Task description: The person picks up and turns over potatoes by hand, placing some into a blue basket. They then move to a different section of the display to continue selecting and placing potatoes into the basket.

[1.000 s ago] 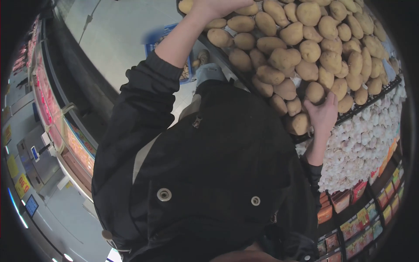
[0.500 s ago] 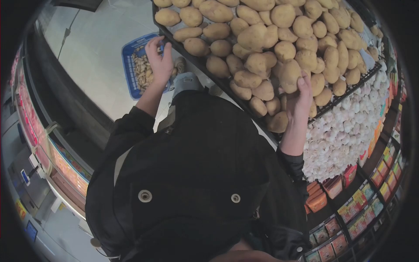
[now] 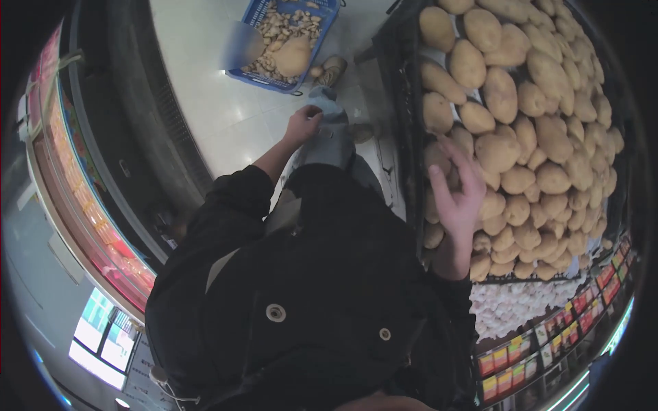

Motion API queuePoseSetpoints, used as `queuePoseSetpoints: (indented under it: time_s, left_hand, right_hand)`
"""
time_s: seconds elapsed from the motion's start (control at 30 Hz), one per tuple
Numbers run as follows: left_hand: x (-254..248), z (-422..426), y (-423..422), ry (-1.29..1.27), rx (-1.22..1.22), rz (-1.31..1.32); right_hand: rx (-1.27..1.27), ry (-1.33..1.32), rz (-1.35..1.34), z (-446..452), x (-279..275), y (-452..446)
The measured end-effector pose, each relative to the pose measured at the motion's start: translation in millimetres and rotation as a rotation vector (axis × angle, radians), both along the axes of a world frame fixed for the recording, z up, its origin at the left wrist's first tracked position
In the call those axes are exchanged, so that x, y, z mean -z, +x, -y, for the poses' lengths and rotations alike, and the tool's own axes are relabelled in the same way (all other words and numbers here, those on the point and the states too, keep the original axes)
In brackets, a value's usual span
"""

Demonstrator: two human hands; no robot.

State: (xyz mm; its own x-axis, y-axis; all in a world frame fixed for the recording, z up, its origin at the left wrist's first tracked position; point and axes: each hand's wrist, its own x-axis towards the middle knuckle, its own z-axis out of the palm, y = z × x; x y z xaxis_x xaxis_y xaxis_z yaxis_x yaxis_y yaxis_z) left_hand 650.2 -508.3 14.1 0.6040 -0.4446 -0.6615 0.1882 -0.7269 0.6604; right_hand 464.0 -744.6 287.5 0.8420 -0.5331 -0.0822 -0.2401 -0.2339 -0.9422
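My left hand (image 3: 303,125) is loosely curled above my trouser leg, with nothing visible in its fingers. My right hand (image 3: 459,195) has thumb and fingers apart at the near left side of a large heap of potatoes (image 3: 498,152). Just beyond its fingertips, a shaded potato (image 3: 436,159) lies by the dark bin edge. A large pale potato (image 3: 293,56) appears over or in the blue basket (image 3: 277,85) on the floor. Whether it rests on the small brown pieces (image 3: 277,31) there is unclear.
White garlic bulbs (image 3: 510,308) lie below the potato heap, with packaged goods (image 3: 507,359) on shelves past them. A lit display counter (image 3: 96,212) runs along the left. My shoe (image 3: 332,70) is on the floor near the basket. A blurred blue patch covers the basket's left side.
The view has turned, and the basket now appears farther up. My right hand has let go of the potato it held and moved to the heap's left edge. My left hand has curled from open.
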Motion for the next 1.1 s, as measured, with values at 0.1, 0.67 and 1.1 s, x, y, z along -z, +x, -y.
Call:
queuePoseSetpoints:
  time_s: [0.1, 0.67, 1.1]
  left_hand:
    - [74, -13, 24, 0.205, 0.107, 0.015]
    - [533, 16, 81, 0.168, -0.618, -0.018]
    - [211, 86, 87, -0.956, -1.268, -1.135]
  right_hand:
    - [-0.180, -0.603, -0.175, -6, 31, 0]
    - [-0.117, -0.924, -0.567, 268, 474, -238]
    - [-0.052, -1.122, -0.548, -36, 125, -24]
